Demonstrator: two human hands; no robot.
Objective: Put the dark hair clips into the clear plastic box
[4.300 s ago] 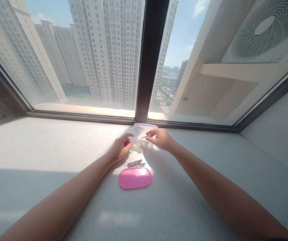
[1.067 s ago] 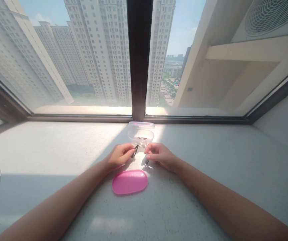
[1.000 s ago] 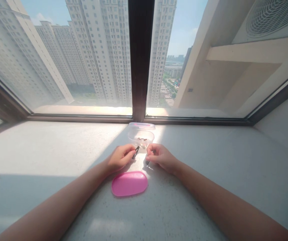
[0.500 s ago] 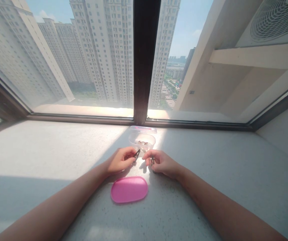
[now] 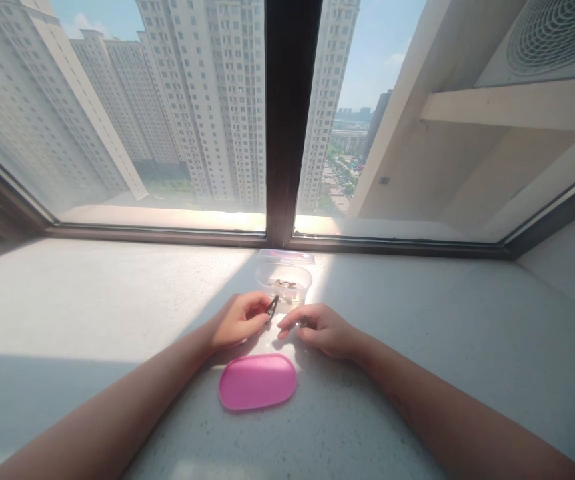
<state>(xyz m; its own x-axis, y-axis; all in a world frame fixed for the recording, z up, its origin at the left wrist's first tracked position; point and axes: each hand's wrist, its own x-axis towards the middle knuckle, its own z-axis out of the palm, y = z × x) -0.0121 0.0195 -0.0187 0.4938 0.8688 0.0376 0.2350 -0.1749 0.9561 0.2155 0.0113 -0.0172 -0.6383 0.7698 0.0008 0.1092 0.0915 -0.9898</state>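
Observation:
In my left hand (image 5: 245, 320) a dark snap hair clip (image 5: 272, 309) is pinched between thumb and fingers, its narrow end pointing up. My right hand (image 5: 325, 329) lies just to the right, index finger stretched toward the left, the others curled. A dark bit of a second hair clip (image 5: 303, 322) shows in its grip, mostly hidden by the fingers. Beyond both hands stands a clear plastic box (image 5: 259, 275) with several small brownish clips (image 5: 285, 284) in it. On the near side lies a pink oval tray or lid (image 5: 257, 382), flat on the sill.
The speckled pale windowsill (image 5: 417, 320) carries everything. Behind the box, against the frame, is a clear lid-like piece (image 5: 287, 257) with a pink mark. A dark window post (image 5: 290, 120) rises at the centre, with glass panes on both sides.
My right hand's index finger has stretched out further left and down, and the clip in that hand is now more covered. My left hand keeps its clip almost unmoved.

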